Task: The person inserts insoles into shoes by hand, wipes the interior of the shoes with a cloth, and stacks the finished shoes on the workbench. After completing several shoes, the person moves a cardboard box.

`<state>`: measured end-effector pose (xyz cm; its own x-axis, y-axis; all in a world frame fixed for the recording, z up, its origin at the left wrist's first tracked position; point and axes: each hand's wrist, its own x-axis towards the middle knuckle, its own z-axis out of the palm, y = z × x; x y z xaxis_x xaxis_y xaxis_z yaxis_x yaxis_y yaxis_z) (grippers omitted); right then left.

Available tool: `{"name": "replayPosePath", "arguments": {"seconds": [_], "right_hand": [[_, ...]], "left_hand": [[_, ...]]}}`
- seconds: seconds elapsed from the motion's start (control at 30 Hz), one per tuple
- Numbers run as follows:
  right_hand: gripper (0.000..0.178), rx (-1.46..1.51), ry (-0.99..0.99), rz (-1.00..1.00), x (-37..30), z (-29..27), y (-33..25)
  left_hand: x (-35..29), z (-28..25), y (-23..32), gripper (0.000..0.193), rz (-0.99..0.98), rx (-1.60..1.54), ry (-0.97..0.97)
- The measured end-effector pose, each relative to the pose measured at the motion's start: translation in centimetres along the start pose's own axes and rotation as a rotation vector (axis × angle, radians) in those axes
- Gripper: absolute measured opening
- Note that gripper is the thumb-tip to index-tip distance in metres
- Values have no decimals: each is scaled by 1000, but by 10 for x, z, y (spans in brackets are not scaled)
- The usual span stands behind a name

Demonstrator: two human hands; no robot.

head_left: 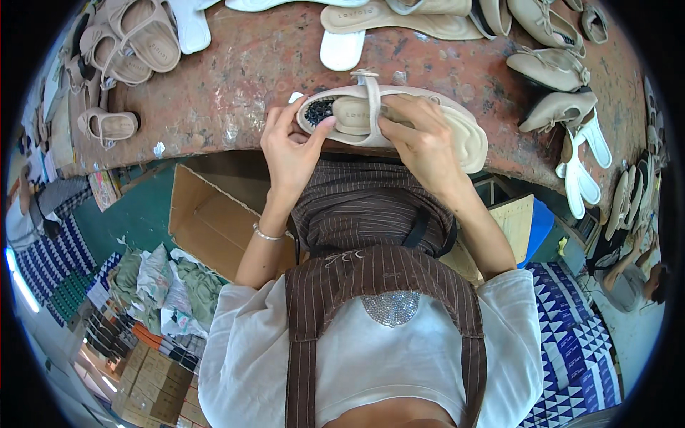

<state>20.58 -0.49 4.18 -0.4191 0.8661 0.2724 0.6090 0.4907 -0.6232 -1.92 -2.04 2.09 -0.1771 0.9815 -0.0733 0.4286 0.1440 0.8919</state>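
Note:
A beige strapped shoe (373, 118) lies at the table's near edge, heel to the left and toe to the right. My left hand (292, 153) grips its heel end, with the thumb on the near rim and the fingers on the far side. Inside the heel the bottom looks dark and speckled. A beige insole (349, 118) passes under the strap, and its wide front part shows at the right, over the shoe's near side. My right hand (426, 139) is closed on the insole just right of the strap; its fingertips are partly hidden.
Beige shoes (553, 70) and white insoles (579, 175) lie along the right of the worn red table (235, 78). More sandals (146, 43) stand at the left. Below are a cardboard box (207, 214) and a heap of bags (168, 282). A person (631, 278) works at the far right.

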Motion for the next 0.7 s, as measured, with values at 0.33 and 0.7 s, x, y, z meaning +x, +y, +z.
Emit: {"name": "replayPosePath", "arguments": {"seconds": [0.33, 0.7], "right_hand": [[17, 172, -28, 69, 24, 34, -5], [35, -89, -124, -203, 24, 37, 4]], "left_hand": [[8, 2, -17, 46, -84, -216, -16], [16, 6, -14, 18, -327, -372, 36]]}}
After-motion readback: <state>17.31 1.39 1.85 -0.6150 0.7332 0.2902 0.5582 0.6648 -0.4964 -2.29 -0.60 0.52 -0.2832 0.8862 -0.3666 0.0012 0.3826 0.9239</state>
